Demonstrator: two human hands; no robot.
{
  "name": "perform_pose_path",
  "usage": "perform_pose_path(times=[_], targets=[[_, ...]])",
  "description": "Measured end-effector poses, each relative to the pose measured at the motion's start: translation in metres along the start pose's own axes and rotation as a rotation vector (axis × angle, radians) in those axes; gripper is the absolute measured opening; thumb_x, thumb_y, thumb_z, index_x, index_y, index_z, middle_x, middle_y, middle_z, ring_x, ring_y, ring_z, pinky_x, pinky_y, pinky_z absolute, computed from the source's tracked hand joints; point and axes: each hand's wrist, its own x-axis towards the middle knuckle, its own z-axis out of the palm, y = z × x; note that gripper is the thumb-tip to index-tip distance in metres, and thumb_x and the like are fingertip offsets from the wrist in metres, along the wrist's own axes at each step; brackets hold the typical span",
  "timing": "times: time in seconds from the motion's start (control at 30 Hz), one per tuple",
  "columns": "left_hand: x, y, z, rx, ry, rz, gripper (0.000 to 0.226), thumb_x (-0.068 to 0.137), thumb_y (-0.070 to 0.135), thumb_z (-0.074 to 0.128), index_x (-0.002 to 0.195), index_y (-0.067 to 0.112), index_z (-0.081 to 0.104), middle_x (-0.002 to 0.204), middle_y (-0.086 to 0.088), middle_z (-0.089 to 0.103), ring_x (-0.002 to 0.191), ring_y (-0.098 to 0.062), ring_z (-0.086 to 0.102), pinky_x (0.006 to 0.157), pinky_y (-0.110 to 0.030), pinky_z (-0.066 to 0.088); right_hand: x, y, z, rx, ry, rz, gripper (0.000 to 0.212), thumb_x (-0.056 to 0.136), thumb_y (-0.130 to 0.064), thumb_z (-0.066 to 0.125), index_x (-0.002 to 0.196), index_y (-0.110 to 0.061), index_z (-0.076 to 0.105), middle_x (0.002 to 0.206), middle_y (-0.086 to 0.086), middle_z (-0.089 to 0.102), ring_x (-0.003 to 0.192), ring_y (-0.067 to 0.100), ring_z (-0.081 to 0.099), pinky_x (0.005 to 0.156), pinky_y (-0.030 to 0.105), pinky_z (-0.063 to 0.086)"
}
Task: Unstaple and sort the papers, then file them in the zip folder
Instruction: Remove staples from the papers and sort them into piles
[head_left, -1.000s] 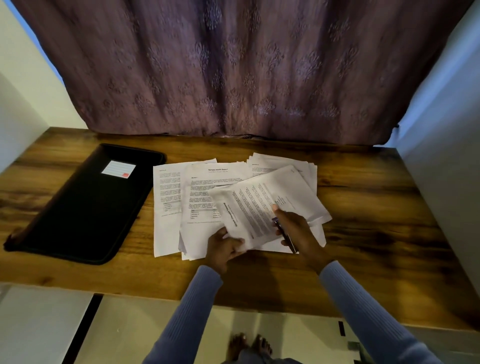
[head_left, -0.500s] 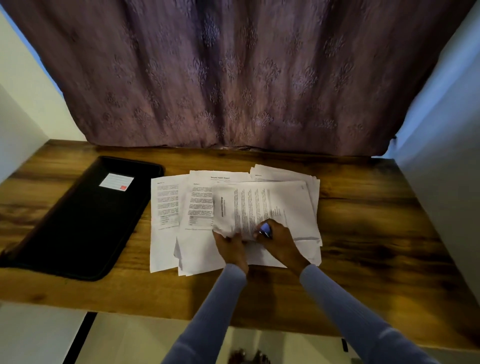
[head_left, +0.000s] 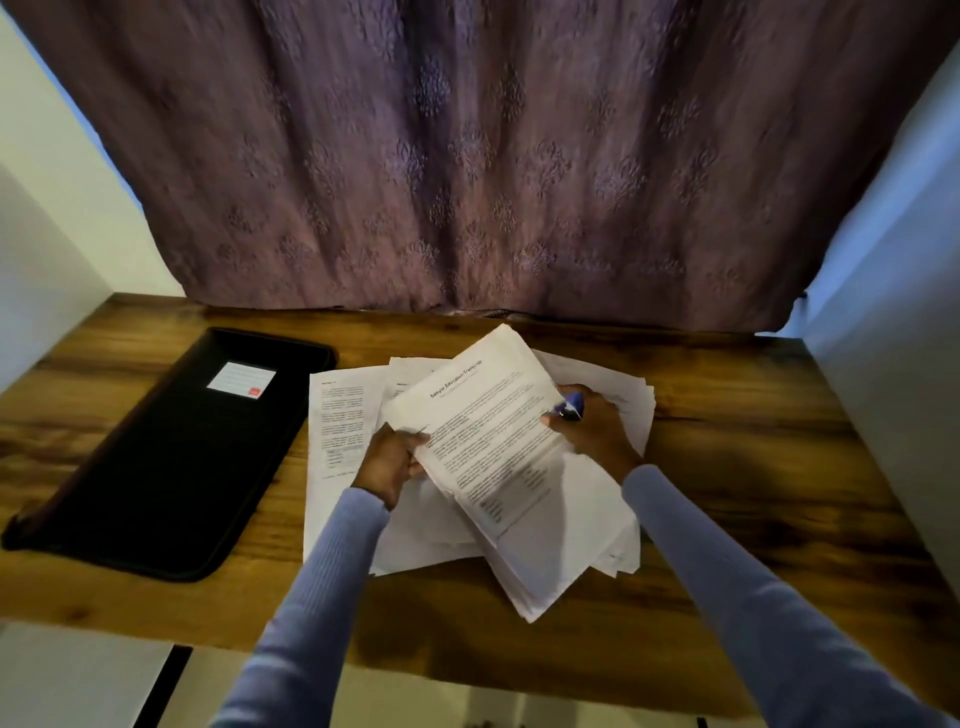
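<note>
A bundle of printed white sheets is lifted and tilted over the loose paper pile in the middle of the wooden table. My left hand grips the bundle's left edge. My right hand pinches its right edge and also holds a small blue staple remover. Flat on the table's left side lies the black zip folder, with a white label. Another printed sheet lies between folder and pile.
A purple patterned curtain hangs along the table's back edge. White walls close in on both sides. Bare wood shows to the right of the pile and along the front edge.
Both hands have lifted and turned the bundle, so its top now points away and to the right. My right hand moved from the bundle's near edge to its right edge.
</note>
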Motion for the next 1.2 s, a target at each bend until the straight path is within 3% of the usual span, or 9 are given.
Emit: perform_pose_path(times=[0.07, 0.2, 0.33, 0.5, 0.67, 0.83, 0.9, 1.03, 1.2], targets=[[0.003, 0.004, -0.002, -0.055, -0.02, -0.026, 0.028, 0.09, 0.005, 0.049, 0.114, 0.016, 0.057, 0.11, -0.011, 0.068, 0.092, -0.026, 0.066, 0.071, -0.038, 0.054, 0.003, 0.005, -0.005, 0.109, -0.047, 0.107, 0.045, 0.08, -0.022, 0.071, 0.118, -0.012, 0.049, 0.108, 0.009, 0.057, 0.09, 0.026, 0.059, 0.059, 0.025, 0.051], [-0.007, -0.006, 0.008, -0.309, -0.028, -0.025, 0.016, 0.094, 0.013, 0.052, 0.107, 0.018, 0.059, 0.104, -0.006, 0.071, 0.094, -0.025, 0.068, 0.079, -0.043, 0.055, -0.004, 0.02, -0.003, 0.259, -0.046, 0.198, 0.041, 0.078, -0.013, 0.072, 0.112, -0.003, 0.051, 0.087, 0.01, 0.058, 0.06, 0.014, 0.051, 0.044, 0.017, 0.043], [-0.014, -0.04, 0.012, -0.013, 0.068, 0.035, 0.024, 0.094, 0.017, 0.053, 0.116, 0.013, 0.059, 0.112, -0.01, 0.066, 0.094, -0.026, 0.064, 0.077, -0.039, 0.054, -0.015, 0.034, 0.009, 0.397, 0.032, 0.262, 0.033, 0.077, -0.005, 0.071, 0.104, -0.004, 0.052, 0.08, 0.009, 0.058, 0.056, 0.015, 0.051, 0.044, 0.02, 0.045], [-0.021, -0.065, 0.01, 0.319, 0.289, -0.035, 0.013, 0.086, 0.003, 0.057, 0.084, 0.009, 0.069, 0.095, -0.016, 0.067, 0.095, -0.034, 0.061, 0.087, -0.046, 0.05, -0.03, 0.041, 0.014, 0.351, 0.068, 0.265, 0.023, 0.079, -0.005, 0.07, 0.092, -0.011, 0.052, 0.08, 0.008, 0.059, 0.056, 0.014, 0.053, 0.044, 0.019, 0.044], [-0.033, -0.061, 0.015, 0.593, 0.263, 0.036, 0.02, 0.089, 0.004, 0.058, 0.105, -0.001, 0.067, 0.106, -0.015, 0.067, 0.102, -0.032, 0.06, 0.09, -0.037, 0.049, -0.044, 0.041, 0.019, 0.143, 0.042, 0.232, 0.026, 0.08, -0.011, 0.07, 0.101, -0.007, 0.056, 0.093, 0.011, 0.063, 0.067, 0.018, 0.059, 0.05, 0.021, 0.046], [-0.028, -0.062, 0.008, 0.58, 0.246, 0.008, 0.018, 0.086, 0.005, 0.062, 0.102, 0.0, 0.068, 0.102, -0.018, 0.068, 0.097, -0.036, 0.062, 0.088, -0.044, 0.052, -0.048, 0.044, 0.023, 0.121, 0.069, 0.247, 0.033, 0.08, -0.012, 0.071, 0.107, -0.005, 0.054, 0.097, 0.011, 0.062, 0.078, 0.022, 0.06, 0.058, 0.024, 0.05], [-0.031, -0.06, 0.009, 0.617, 0.194, 0.06, 0.019, 0.087, 0.003, 0.06, 0.105, 0.001, 0.065, 0.106, -0.014, 0.066, 0.1, -0.032, 0.061, 0.087, -0.038, 0.051, -0.049, 0.047, 0.023, 0.096, 0.056, 0.266, 0.033, 0.078, -0.011, 0.072, 0.106, -0.004, 0.055, 0.098, 0.012, 0.062, 0.082, 0.023, 0.059, 0.059, 0.024, 0.049], [-0.035, -0.053, 0.01, 0.539, 0.133, 0.171, 0.027, 0.084, -0.004, 0.06, 0.106, 0.011, 0.06, 0.109, -0.008, 0.064, 0.104, -0.027, 0.058, 0.091, -0.04, 0.049, -0.05, 0.052, 0.018, 0.224, 0.06, 0.313, 0.033, 0.076, -0.002, 0.071, 0.105, -0.002, 0.055, 0.094, 0.013, 0.062, 0.069, 0.02, 0.057, 0.048, 0.022, 0.042], [-0.045, -0.031, 0.035, 0.182, -0.046, 0.123, 0.031, 0.085, -0.011, 0.055, 0.097, 0.017, 0.061, 0.097, 0.005, 0.064, 0.09, -0.015, 0.058, 0.063, -0.03, 0.049, -0.057, 0.061, -0.023, 0.441, 0.131, 0.364, 0.019, 0.076, 0.008, 0.066, 0.083, -0.008, 0.058, 0.066, 0.009, 0.056, 0.052, 0.017, 0.048, 0.036, 0.019, 0.037]])
